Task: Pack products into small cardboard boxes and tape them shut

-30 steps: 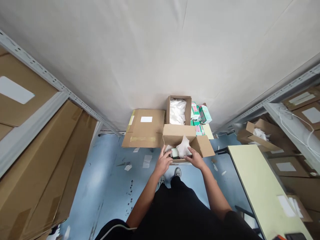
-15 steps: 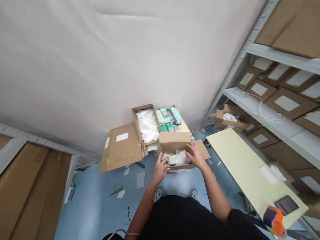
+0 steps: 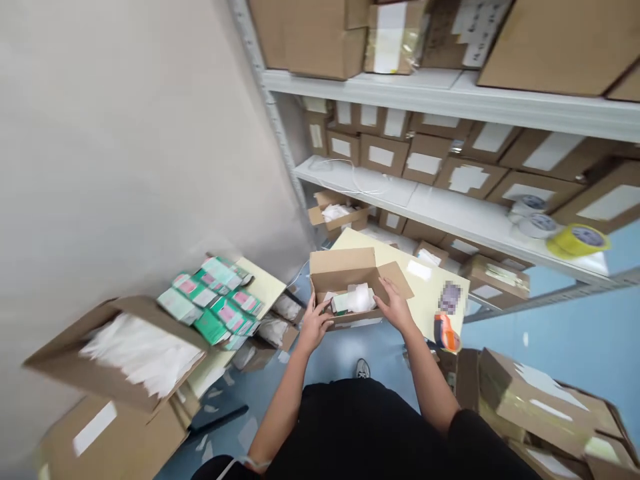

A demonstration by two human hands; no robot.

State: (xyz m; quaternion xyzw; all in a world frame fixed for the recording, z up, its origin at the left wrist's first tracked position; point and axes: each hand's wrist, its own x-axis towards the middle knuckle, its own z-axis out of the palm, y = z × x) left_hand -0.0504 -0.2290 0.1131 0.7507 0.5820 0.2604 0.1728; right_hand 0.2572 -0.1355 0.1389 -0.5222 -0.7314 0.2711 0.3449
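Note:
An open cardboard box (image 3: 344, 261) is held in front of my body, with its far flap raised and its right flap folded outward. My left hand (image 3: 313, 325) grips the box's left side, its fingers reaching over the near edge. On the right side, my right hand (image 3: 395, 306) holds the wall near the flap. Inside lie a small green-and-white carton (image 3: 341, 303) and a translucent white wrapped item (image 3: 361, 298). The bottom of the box is hidden beneath them.
A pale table (image 3: 387, 257) stands just beyond the box, with an orange tape dispenser (image 3: 449, 335). Shelving (image 3: 425, 208) full of cartons is behind it. To the left are green-and-pink cartons (image 3: 233, 315) and a box of white packets (image 3: 43, 363). Taped cartons (image 3: 540, 400) stand at right.
My view has swung to the right, and the box has moved with me from the stacked cartons toward the pale table. Both hands keep their hold on it.

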